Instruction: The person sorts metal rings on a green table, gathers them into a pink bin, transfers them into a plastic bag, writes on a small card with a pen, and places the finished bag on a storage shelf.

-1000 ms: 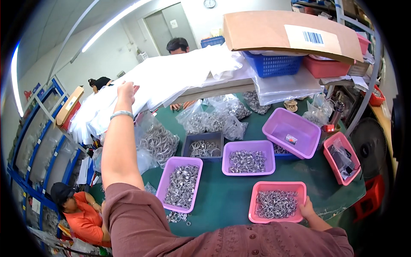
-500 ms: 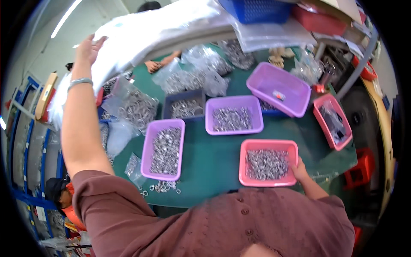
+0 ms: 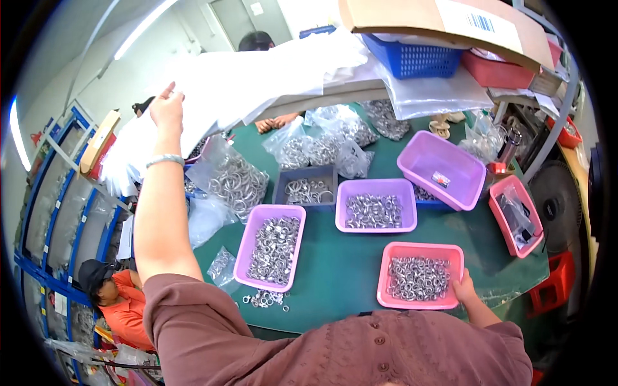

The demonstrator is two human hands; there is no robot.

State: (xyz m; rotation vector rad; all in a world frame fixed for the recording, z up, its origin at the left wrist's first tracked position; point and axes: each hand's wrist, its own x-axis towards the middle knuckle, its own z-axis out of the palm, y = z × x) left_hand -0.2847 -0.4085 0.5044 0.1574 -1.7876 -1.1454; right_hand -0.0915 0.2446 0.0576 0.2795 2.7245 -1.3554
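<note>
Two hands: the person's own, well apart, one raised and one low.
Table (image 3: 347, 270): green top, its far side hidden under bags of rings and the white sheets.
White sheets (image 3: 257, 77): a loose pile on a raised shelf, spilling left; what lies beneath cannot be seen.
Cardboard box (image 3: 444, 26): cut off at the top edge.
Pink tray (image 3: 420, 249): near edge of the table, filled with metal rings (image 3: 417, 278).
Purple tray (image 3: 252, 239): left of the pink tray, also filled with rings; a few lie loose before it.
Left hand (image 3: 166, 110): raised, fingers spread against the white sheets, clasping nothing that shows.
Right hand (image 3: 465, 288): fingers curled on the pink tray's right corner, holding it; fingertips hidden behind the rim.
</note>
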